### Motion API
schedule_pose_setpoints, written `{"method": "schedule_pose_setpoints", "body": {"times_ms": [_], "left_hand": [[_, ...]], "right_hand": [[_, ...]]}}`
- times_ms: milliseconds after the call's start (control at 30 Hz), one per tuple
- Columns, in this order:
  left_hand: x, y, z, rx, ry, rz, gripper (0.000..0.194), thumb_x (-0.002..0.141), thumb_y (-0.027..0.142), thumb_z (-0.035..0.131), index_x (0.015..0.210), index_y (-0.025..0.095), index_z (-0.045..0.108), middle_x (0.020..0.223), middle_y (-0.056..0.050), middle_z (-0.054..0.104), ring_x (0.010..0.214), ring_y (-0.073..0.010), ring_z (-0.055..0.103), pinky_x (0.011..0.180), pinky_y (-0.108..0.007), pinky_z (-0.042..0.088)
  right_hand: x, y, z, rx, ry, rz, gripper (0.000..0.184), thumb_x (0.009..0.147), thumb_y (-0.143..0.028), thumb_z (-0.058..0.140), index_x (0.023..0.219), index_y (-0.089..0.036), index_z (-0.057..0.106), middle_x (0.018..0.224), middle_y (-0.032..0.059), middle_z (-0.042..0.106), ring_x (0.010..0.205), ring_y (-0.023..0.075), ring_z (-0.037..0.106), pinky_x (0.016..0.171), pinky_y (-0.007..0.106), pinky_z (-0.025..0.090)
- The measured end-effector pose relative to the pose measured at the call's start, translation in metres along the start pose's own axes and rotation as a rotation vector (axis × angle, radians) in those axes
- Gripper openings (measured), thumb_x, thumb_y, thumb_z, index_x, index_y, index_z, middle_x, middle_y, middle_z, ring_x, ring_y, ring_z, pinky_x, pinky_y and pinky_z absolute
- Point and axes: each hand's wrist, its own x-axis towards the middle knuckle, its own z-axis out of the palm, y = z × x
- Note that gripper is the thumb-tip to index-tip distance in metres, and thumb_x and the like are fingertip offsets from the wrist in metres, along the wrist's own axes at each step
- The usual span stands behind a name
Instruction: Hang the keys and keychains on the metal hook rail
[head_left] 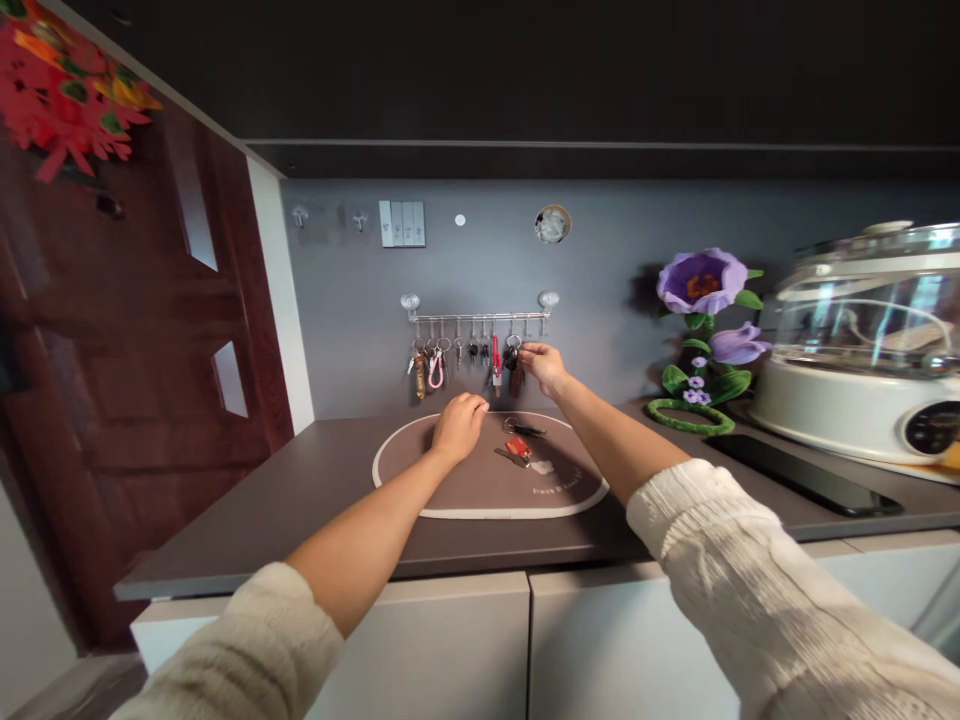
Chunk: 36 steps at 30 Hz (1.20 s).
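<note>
A clear rail [480, 318] with a row of small hooks is fixed to the grey wall, and several sets of keys hang from it. At its right part my right hand [545, 368] has thumb and fingers pinched at the edge of a bunch of keys [514, 358] with a dark brown fob. My left hand [459, 428] hovers low over the oval brown mat [420, 490], fingers curled; what they hold, if anything, is hidden. On the mat lie a key ring with a black fob [529, 429] and a key with a red tag [517, 447].
A black phone [802, 473] lies on the counter at right, near a purple crocheted flower [701, 285] and a white appliance with a clear cover [862, 370]. A dark cabinet [525, 80] hangs overhead. At left is a wooden door [135, 350].
</note>
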Motion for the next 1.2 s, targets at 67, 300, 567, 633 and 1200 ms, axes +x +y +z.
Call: {"method": "schedule_pose_setpoints", "body": {"times_ms": [67, 300, 567, 633, 1200], "left_hand": [[0.000, 0.000, 0.000, 0.000, -0.002, 0.001, 0.022, 0.087, 0.023, 0.039, 0.081, 0.018, 0.060, 0.081, -0.005, 0.059, 0.080, -0.0168, 0.053, 0.073, -0.028, 0.039], [0.000, -0.002, 0.000, -0.002, -0.012, 0.003, 0.022, 0.086, 0.023, 0.040, 0.083, 0.018, 0.061, 0.082, -0.005, 0.059, 0.081, -0.0164, 0.053, 0.075, -0.028, 0.040], [-0.001, -0.001, -0.001, -0.019, -0.052, 0.009, 0.021, 0.086, 0.022, 0.040, 0.083, 0.018, 0.061, 0.083, -0.005, 0.060, 0.080, -0.0166, 0.053, 0.074, -0.028, 0.039], [-0.001, -0.001, -0.001, -0.030, -0.067, 0.011, 0.020, 0.085, 0.021, 0.041, 0.082, 0.019, 0.061, 0.082, -0.005, 0.059, 0.080, -0.0168, 0.053, 0.074, -0.028, 0.039], [-0.003, -0.002, 0.000, -0.057, -0.179, -0.041, 0.015, 0.081, 0.020, 0.047, 0.082, 0.017, 0.061, 0.081, -0.004, 0.059, 0.074, -0.0145, 0.051, 0.071, -0.027, 0.040]], "right_hand": [[-0.005, -0.002, -0.001, -0.032, 0.019, 0.001, 0.016, 0.063, -0.005, 0.060, 0.075, -0.014, 0.055, 0.061, -0.0014, 0.058, 0.055, 0.0077, 0.052, 0.058, 0.021, 0.043], [-0.027, -0.010, -0.004, -0.101, 0.038, 0.009, 0.015, 0.066, -0.006, 0.058, 0.079, -0.015, 0.056, 0.065, -0.0008, 0.058, 0.058, 0.0072, 0.051, 0.059, 0.021, 0.041], [-0.064, 0.000, -0.014, -0.074, -0.132, 0.046, 0.012, 0.067, -0.004, 0.060, 0.072, -0.014, 0.057, 0.064, 0.0017, 0.060, 0.059, 0.0086, 0.053, 0.060, 0.023, 0.042], [-0.068, 0.010, -0.018, -0.105, -0.137, 0.051, 0.010, 0.066, -0.005, 0.060, 0.070, -0.014, 0.058, 0.063, 0.0011, 0.060, 0.058, 0.0083, 0.052, 0.060, 0.023, 0.041], [-0.063, 0.039, -0.032, -1.107, -0.408, -0.035, 0.018, 0.074, -0.030, 0.059, 0.078, -0.015, 0.069, 0.071, 0.0028, 0.066, 0.061, 0.0113, 0.053, 0.060, 0.021, 0.037]]}}
